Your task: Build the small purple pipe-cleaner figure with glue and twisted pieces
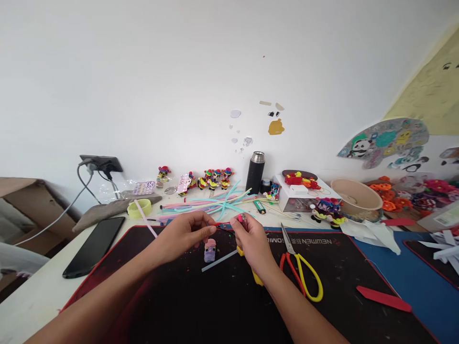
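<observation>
My left hand (193, 231) pinches the end of a thin red strand (218, 224) between thumb and fingertips. The strand stretches across toward my right hand (251, 242), which is closed around what looks like a pink lighter with a metal top (243, 218). Most of the lighter is hidden by the fingers. Below and between the hands, a small pink and purple fuzzy figure (210, 251) stands on the black mat (186, 306). A pale blue-grey strip (219, 261) lies beside it. Yellow pieces (256, 279) are partly covered by my right wrist.
Scissors (294, 258) with red and yellow handles lie right of my right forearm. Behind the hands are pastel fuzzy stems (201, 205), a green lighter (258, 207) and a black flask (255, 174). A phone (93, 248) is at left, a red strip (383, 299) at right.
</observation>
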`<act>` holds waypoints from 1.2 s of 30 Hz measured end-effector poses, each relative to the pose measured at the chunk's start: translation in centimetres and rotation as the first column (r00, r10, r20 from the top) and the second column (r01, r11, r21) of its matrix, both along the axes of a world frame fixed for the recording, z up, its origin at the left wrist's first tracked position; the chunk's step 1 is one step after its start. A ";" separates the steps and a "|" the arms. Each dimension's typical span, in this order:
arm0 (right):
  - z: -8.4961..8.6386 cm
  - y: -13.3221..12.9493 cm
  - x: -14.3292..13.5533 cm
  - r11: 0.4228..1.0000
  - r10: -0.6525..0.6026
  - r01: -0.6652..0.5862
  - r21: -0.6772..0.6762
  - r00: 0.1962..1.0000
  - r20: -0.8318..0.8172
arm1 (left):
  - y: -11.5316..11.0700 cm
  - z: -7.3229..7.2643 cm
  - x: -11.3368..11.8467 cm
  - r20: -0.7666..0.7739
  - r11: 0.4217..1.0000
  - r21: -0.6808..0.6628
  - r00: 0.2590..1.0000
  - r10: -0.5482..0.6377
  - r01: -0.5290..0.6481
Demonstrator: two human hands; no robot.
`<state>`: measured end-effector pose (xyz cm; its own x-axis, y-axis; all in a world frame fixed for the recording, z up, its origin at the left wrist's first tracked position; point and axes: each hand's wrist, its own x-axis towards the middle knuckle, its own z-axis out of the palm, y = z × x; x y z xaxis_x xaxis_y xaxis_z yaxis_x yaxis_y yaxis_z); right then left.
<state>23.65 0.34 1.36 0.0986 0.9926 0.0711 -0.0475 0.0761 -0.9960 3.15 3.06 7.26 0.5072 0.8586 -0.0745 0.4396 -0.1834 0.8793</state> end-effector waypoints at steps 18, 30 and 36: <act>0.2 -0.1 -0.1 0.999 0.048 -0.049 -0.006 0.998 -0.029 | 0.0 0.4 -0.1 -0.109 0.996 0.087 0.994 0.028 -0.019; 0.6 -0.2 -0.1 0.996 0.089 -0.089 -0.001 0.995 -0.040 | -0.1 0.9 0.1 -0.102 0.996 0.070 0.993 0.059 -0.052; 0.5 -0.3 0.0 0.997 0.027 -0.039 0.060 0.982 0.187 | 0.0 0.7 0.1 -0.095 0.998 0.047 0.994 0.045 -0.041</act>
